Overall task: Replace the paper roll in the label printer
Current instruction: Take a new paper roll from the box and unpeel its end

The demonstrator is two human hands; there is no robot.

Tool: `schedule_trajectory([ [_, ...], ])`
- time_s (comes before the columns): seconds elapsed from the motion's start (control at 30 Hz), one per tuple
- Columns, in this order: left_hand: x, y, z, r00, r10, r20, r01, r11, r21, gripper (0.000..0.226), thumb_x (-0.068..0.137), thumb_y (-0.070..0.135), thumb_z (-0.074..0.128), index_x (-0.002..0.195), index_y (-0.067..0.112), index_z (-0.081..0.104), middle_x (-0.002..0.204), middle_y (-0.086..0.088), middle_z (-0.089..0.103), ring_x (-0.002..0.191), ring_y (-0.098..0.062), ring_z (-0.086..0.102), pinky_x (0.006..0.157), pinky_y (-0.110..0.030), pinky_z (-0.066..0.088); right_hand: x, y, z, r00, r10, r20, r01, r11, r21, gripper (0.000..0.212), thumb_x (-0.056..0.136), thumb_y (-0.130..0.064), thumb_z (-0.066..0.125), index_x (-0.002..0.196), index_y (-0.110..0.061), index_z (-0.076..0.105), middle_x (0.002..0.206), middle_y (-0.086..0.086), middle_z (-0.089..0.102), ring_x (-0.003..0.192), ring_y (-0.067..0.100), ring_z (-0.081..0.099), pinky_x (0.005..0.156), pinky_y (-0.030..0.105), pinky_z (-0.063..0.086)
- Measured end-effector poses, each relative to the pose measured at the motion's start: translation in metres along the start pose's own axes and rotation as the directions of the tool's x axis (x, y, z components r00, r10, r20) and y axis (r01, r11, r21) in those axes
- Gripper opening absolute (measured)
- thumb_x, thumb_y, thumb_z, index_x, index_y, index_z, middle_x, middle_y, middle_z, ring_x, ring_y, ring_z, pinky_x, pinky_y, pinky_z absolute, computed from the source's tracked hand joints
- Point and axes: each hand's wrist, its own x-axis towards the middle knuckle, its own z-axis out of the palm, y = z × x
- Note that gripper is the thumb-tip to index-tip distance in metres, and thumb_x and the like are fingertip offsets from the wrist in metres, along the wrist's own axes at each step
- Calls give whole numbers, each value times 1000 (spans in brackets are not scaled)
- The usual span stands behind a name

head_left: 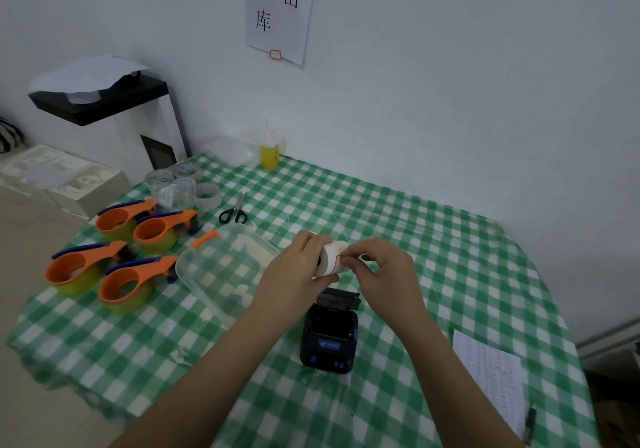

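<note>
Both hands up over the worktop point(415, 239), just above the label printer point(329, 338), its lid open and its bay showing dark and seemingly empty. Left hand point(298, 271) wrapped around the white paper roll point(331, 259), grip closed on its body; right hand point(381, 271) pinching at the roll's face near a thin red line, fingertips point(348, 259) closed on what looks like the sealing strip or loose end. Step in hand, by the look of it: freeing the fresh roll's leading edge before loading. Next move likely calls for peeling that end clear, then lowering the roll into the open bay with the paper feeding toward the lid, and closing up. Clear plastic tub point(221, 267) just left, not in the way.
</note>
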Motion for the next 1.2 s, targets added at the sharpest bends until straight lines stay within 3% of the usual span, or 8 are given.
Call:
schedule_trajectory([
  [0.17,-1,-1,-1,999,-41,22,42,997,-59,55,75,31,71,122,18,46,115,0,49,87,-14,54,69,-26,45,1,1,3,994,-58,93,64,996,-59,8,86,-11,58,83,-17,60,85,-6,58,85,8,50,75,10,36],
  [0.3,-1,-1,-1,995,-89,49,95,987,-133,54,73,32,73,120,20,48,108,5,48,85,-13,54,73,-29,50,0,5,3,990,-106,90,113,991,-72,8,86,-9,58,84,-17,57,87,-6,55,86,8,49,77,14,39],
  [0.47,-1,0,-3,990,-129,62,138,978,-158,53,72,34,74,116,21,49,101,8,45,85,-13,55,72,-28,49,0,2,3,993,-63,101,63,998,5,15,88,-16,58,103,-19,62,93,-8,60,92,9,54,84,16,42],
  [0.63,0,-1,-5,982,-168,89,181,971,-158,52,68,38,75,112,22,52,99,8,47,85,-13,55,73,-27,47,4,-2,2,994,-21,111,21,1000,-3,10,85,-9,60,85,-16,68,88,1,66,86,12,58,78,18,44],
  [0.8,2,3,-10,959,-231,166,266,935,-236,41,64,46,76,90,20,59,83,1,64,74,-16,61,69,-38,53,4,-3,2,992,-14,124,19,999,-35,12,88,-7,52,84,-15,60,87,-3,59,83,10,51,71,10,38],
  [1.0,1,1,-10,923,-291,252,358,890,-283,53,58,61,72,79,14,60,79,-12,69,66,-23,63,64,-39,52,3,-2,4,974,-211,86,224,956,-191,18,85,-15,40,84,-12,57,87,-2,53,81,8,44,70,14,37],
  [1.2,1,-6,-11,886,-279,371,418,828,-375,59,57,64,71,86,13,64,77,-5,74,72,-17,71,78,-48,58,3,-2,0,986,-135,93,142,987,-72,12,87,-5,51,85,-15,58,82,-9,55,76,4,51,69,9,39],
])
